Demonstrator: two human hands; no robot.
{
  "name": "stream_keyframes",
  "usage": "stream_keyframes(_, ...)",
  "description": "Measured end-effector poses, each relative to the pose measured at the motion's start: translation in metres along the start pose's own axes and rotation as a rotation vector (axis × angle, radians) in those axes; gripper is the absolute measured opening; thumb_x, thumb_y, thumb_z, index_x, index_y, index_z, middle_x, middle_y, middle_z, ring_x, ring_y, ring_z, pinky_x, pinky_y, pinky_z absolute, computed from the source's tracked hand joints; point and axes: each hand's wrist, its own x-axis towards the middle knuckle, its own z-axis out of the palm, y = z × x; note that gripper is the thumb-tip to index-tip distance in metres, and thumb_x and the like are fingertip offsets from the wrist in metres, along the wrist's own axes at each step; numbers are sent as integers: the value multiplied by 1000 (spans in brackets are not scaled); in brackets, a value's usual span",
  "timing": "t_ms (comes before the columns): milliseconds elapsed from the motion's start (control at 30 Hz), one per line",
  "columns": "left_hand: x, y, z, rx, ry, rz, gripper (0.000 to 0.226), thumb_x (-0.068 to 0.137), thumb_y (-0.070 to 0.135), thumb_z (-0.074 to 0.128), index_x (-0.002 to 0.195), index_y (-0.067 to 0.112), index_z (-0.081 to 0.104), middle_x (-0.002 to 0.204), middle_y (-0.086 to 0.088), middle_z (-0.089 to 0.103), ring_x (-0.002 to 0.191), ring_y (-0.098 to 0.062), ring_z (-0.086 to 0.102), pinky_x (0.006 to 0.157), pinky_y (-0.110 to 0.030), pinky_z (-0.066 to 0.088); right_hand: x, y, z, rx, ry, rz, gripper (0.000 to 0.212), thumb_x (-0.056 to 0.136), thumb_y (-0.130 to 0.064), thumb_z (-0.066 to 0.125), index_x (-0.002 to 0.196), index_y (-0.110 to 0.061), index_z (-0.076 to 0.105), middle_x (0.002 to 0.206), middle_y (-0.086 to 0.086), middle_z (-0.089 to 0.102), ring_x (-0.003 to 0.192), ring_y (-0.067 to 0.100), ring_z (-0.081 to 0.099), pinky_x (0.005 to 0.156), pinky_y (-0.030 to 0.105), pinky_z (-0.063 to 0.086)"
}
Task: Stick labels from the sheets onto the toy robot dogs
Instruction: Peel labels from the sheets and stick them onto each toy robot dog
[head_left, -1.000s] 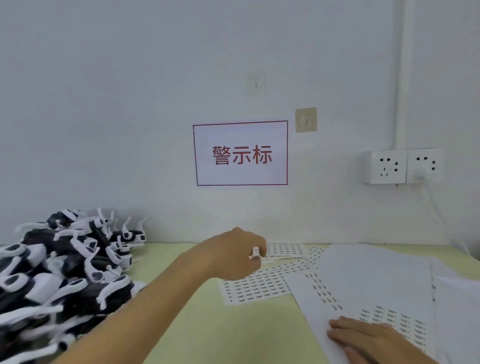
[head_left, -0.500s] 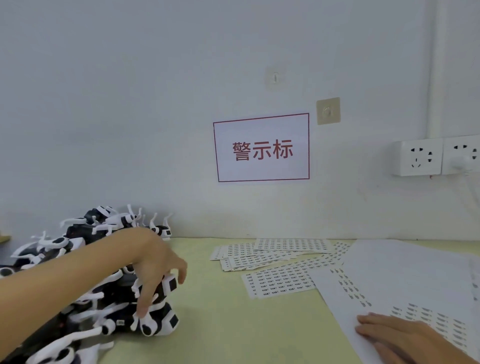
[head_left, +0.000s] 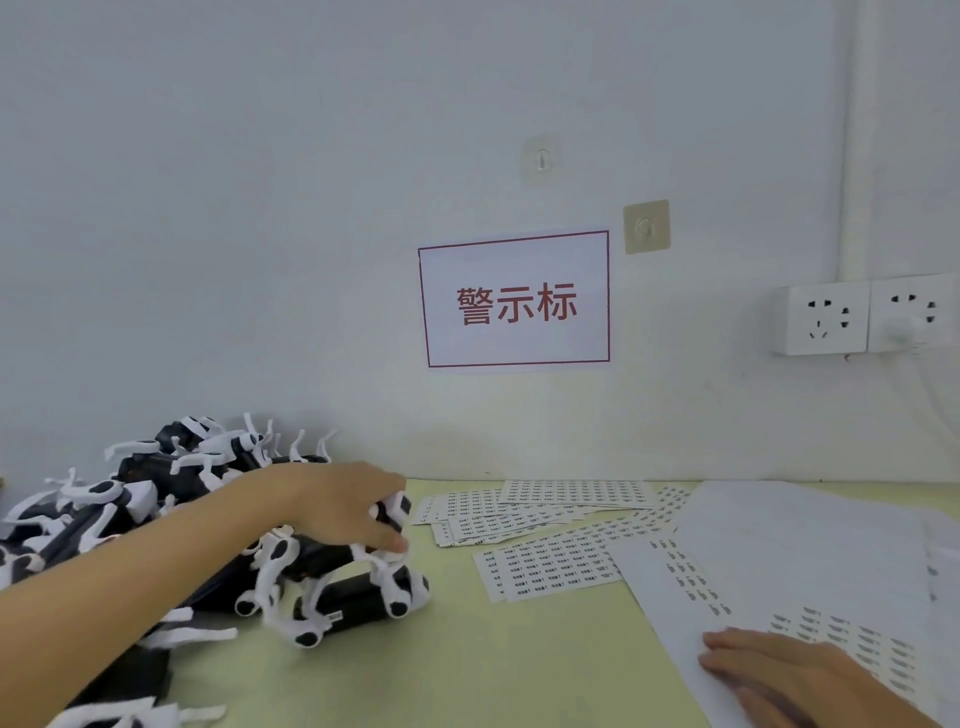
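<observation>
Left hand (head_left: 345, 506): forearm enters from the lower left and reaches across the heap of toy robot dogs (head_left: 119, 499). Palm down, fingers curled over the top of one black-and-white dog (head_left: 332, 545) at the right edge of the heap, thumb low on its near side; it grips that dog. A second dog (head_left: 358, 605) lies on the table (head_left: 467, 665) directly below and in front of the gripped one.

Right hand (head_left: 789, 675): bottom right, palm down, fingers straight and spread a little, resting flat on a large white sheet (head_left: 789, 561). Holds nothing; presses the paper to the table.

Label sheets (head_left: 550, 566): several overlapping sheets lie on the table between the two hands, near the wall, printed with rows of small dark labels. The print is too small to read. The large white sheet carries only a band of labels toward its near edge.

Writing: wall sign (head_left: 514, 301) with a red border and red characters "警示标". Right of it, a double white wall socket (head_left: 862, 317) with a plug in its right half. Two adhesive hooks (head_left: 645, 227) are fixed above the sign.
</observation>
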Motion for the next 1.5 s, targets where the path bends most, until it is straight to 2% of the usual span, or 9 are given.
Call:
stream_keyframes(167, 14, 38, -7, -95, 254, 50, 28, 98, 42, 55, 86, 25, 36, 78, 5, 47, 61, -10, 41, 56, -26, 32, 0, 5, 6, -45, -25, -2, 74, 105, -52, 12, 73, -40, 78, 84, -22, 74, 74, -7, 70, 65, 5, 44)
stream_keyframes(300, 20, 69, -10, -120, 556, 150, 19, 93, 39, 59, 93, 33, 41, 80, 10, 54, 74, -15, 53, 65, -33, 47, -5, 6, 0, 55, -82, -2, 18, 85, -50, 64, 76, -42, 78, 86, -23, 74, 77, -6, 70, 61, 12, 52)
stream_keyframes(467, 24, 126, 4, -211, 698, 284, 22, 91, 42, 55, 92, 29, 37, 78, 6, 55, 75, -20, 54, 62, -33, 38, -10, 5, 4, 1, 38, 16, 76, 103, -54, 8, 76, -43, 78, 86, -24, 73, 77, -8, 70, 55, 15, 55)
stream_keyframes(900, 85, 188, 77, 20, 522, -8, 73, 93, 65, 43, 148, 22, 21, 141, -11, 38, 129, -31, 36, 103, -42, 36, -12, 10, 8, -66, -40, -2, 73, 104, -53, 6, 78, -50, 75, 90, -29, 71, 81, -13, 67, 67, 12, 52)
stream_keyframes(1000, 75, 179, 60, -195, 478, 92, 73, 88, 71, 47, 143, 28, 26, 137, -3, 41, 126, -25, 39, 102, -41, 40, -11, 9, 3, 1, -53, 22, 54, 102, -55, 28, 82, -45, 77, 91, -25, 73, 81, -8, 70, 54, 20, 57)
stream_keyframes(1067, 66, 166, 40, -381, 378, 198, 65, 88, 71, 50, 139, 35, 35, 133, 4, 47, 122, -17, 44, 101, -36, 40, -11, 3, -4, 41, -102, 14, 11, 74, -44, 82, 83, -41, 79, 92, -23, 74, 82, -5, 71, 55, 22, 58)
stream_keyframes(1100, 60, 156, 30, -446, 300, 240, 60, 87, 69, 53, 136, 38, 39, 132, 8, 49, 120, -13, 47, 101, -34, 40, -12, 4, -4, 49, -135, 41, 37, 51, -35, 96, 84, -39, 79, 93, -21, 74, 83, -4, 71, 55, 23, 58)
stream_keyframes(1267, 44, 120, 14, -347, -20, 256, 53, 83, 43, 72, 129, 51, 46, 125, 18, 54, 116, -10, 57, 102, -35, 46, -12, 3, -8, 55, -169, 97, 58, 32, -24, 102, 84, -36, 80, 94, -20, 75, 83, -2, 72, 56, 26, 59)
stream_keyframes(1500, 54, 128, 26, -229, 222, 80, 62, 90, 50, 60, 141, 33, 30, 95, 3, 51, 79, -17, 57, 67, -31, 48, -9, 1, -13, 82, -222, 131, 57, 35, -20, 101, 86, -34, 80, 95, -17, 75, 84, 0, 72, 57, 27, 59)
